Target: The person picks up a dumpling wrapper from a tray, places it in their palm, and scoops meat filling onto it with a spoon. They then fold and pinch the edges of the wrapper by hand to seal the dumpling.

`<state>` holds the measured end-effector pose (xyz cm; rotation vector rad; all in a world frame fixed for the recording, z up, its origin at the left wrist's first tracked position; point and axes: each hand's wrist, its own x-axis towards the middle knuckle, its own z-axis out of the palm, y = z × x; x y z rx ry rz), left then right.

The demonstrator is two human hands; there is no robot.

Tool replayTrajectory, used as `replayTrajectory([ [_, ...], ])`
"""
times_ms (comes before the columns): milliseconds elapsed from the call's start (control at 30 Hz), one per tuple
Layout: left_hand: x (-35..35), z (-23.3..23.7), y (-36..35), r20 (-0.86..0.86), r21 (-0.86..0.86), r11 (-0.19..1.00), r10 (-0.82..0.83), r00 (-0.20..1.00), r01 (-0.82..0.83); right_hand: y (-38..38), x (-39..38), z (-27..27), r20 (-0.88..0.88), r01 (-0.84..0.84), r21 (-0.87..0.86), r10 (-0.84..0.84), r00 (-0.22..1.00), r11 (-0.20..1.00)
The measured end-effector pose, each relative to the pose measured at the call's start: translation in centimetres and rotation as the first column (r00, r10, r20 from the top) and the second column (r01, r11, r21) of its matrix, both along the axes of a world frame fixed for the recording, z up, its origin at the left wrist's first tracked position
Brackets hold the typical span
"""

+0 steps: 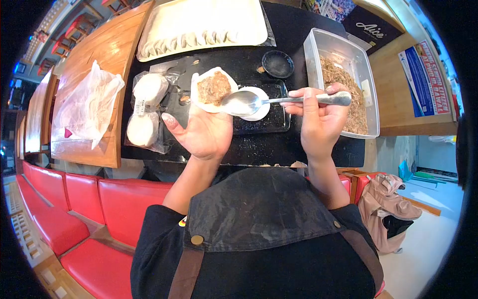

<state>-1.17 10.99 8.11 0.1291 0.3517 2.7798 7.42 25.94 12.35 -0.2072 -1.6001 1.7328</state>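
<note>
On the fingers of my left hand (206, 132) rests a round white dumpling wrapper (197, 103), its thumb spread out to the side. A mound of brown minced filling (214, 88) lies on that wrapper. My right hand (321, 117) grips a metal spoon (326, 98) by its handle. The spoon's bowl reaches left to the wrapper's right edge, beside the filling. Beneath the spoon, more white wrappers (256, 114) sit on a dark tray (275, 122). A clear plastic tub (374, 112) of minced filling stands to the right of my right hand.
Behind my hands, a white tray (199, 17) carries a row of folded dumplings (186, 42). A small black bowl (278, 65) stands near the tub. Packaged wrappers (144, 129) lie at the left, and a plastic bag (89, 104) is on the wooden table (109, 42).
</note>
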Motion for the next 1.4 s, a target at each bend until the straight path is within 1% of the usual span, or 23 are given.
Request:
replayTrajectory([
  [33,0.0,0.0,0.0,0.008,0.017,1.000,-0.005,1.000,0.005,0.4,0.0,0.1,-0.001,-0.002,0.000,0.002,1.000,1.000],
  [100,-0.2,-0.1,-0.2,0.003,0.009,1.000,-0.002,1.000,0.002,1.1,0.1,0.4,0.033,0.098,0.069,-0.100,0.994,0.993],
  [167,-0.3,-0.1,-0.3,0.001,0.002,1.000,-0.006,1.000,0.006,1.2,0.0,1.0,0.030,0.112,0.044,-0.113,0.993,0.993],
  [233,-0.5,-0.2,-0.4,0.052,0.086,0.995,-0.058,0.997,0.053,1.4,0.1,1.2,0.007,0.117,0.016,-0.117,0.993,0.993],
  [367,-0.6,-0.5,-0.8,0.072,0.139,0.981,-0.146,0.987,0.135,1.4,0.3,1.0,-0.026,0.009,0.016,-0.009,1.000,1.000],
  [433,-0.4,-0.5,-0.9,0.085,0.098,0.979,-0.185,0.979,0.177,2.0,0.3,0.9,-0.059,0.091,0.126,-0.085,0.995,0.988],
  [467,-0.4,-0.5,-1.0,0.086,0.098,0.980,-0.182,0.980,0.173,2.2,0.4,0.9,-0.058,0.088,0.126,-0.081,0.995,0.988],
  [533,-0.3,-0.5,-1.0,0.061,0.124,0.972,-0.210,0.976,0.202,2.7,0.5,1.2,-0.068,0.169,0.152,-0.161,0.985,0.974],
  [567,-0.3,-0.6,-1.0,0.060,0.125,0.971,-0.210,0.976,0.202,2.6,0.6,1.4,-0.069,0.170,0.153,-0.161,0.985,0.974],
  [633,-0.2,-0.7,-1.2,0.050,0.169,0.954,-0.259,0.965,0.247,2.2,1.0,1.7,-0.066,0.048,0.093,-0.042,0.997,0.995],
  [667,-0.2,-0.6,-1.2,0.051,0.169,0.954,-0.259,0.964,0.248,2.2,0.9,1.6,-0.066,0.048,0.093,-0.042,0.997,0.994],
  [767,0.1,-0.3,-1.2,0.028,0.176,0.937,-0.312,0.950,0.302,2.5,0.7,1.4,-0.054,0.094,0.100,-0.089,0.995,0.991],
  [833,0.2,-0.5,-1.2,0.033,0.149,0.939,-0.317,0.948,0.309,2.7,0.7,1.8,-0.066,0.210,0.120,-0.203,0.977,0.970],
  [867,0.2,-0.4,-1.2,0.031,0.148,0.939,-0.317,0.948,0.310,2.9,0.8,1.8,-0.096,0.168,0.081,-0.160,0.982,0.982],
  [1000,0.2,-0.7,-1.0,-0.024,0.103,0.916,-0.387,0.922,0.387,2.9,1.4,1.2,-0.055,0.115,0.102,-0.110,0.992,0.988],
  [1067,0.2,-0.9,-0.8,-0.042,0.102,0.899,-0.423,0.905,0.425,3.6,2.0,1.1,-0.097,0.281,0.188,-0.267,0.959,0.941],
  [1100,0.2,-0.9,-0.9,-0.008,0.022,0.894,-0.447,0.894,0.447,4.4,2.5,0.9,-0.098,0.290,0.195,-0.275,0.956,0.937],
  [1133,0.3,-0.9,-1.1,0.028,-0.058,0.881,-0.468,0.883,0.469,5.7,3.1,0.6,-0.175,0.434,0.316,-0.398,0.901,0.844],
  [1167,0.3,-1.0,-1.2,0.023,-0.051,0.878,-0.476,0.879,0.476,7.0,3.8,0.2,-0.268,0.564,0.416,-0.497,0.826,0.713],
  [1233,0.3,-1.7,-1.5,0.060,-0.152,0.853,-0.497,0.866,0.500,9.4,6.4,-1.2,-0.312,0.555,0.440,-0.459,0.832,0.706],
  [1300,0.2,-2.0,-1.7,0.058,-0.101,0.846,-0.520,0.852,0.523,10.8,8.9,-2.7,-0.167,0.415,0.668,-0.420,0.892,0.618],
  [1333,0.1,-2.0,-1.8,0.061,-0.106,0.850,-0.513,0.857,0.516,10.9,10.0,-3.8,-0.165,0.416,0.672,-0.423,0.891,0.613],
  [1400,0.1,-2.2,-1.6,0.069,-0.106,0.856,-0.501,0.863,0.506,10.9,11.5,-5.9,0.000,0.227,0.749,-0.342,0.940,0.623],
])
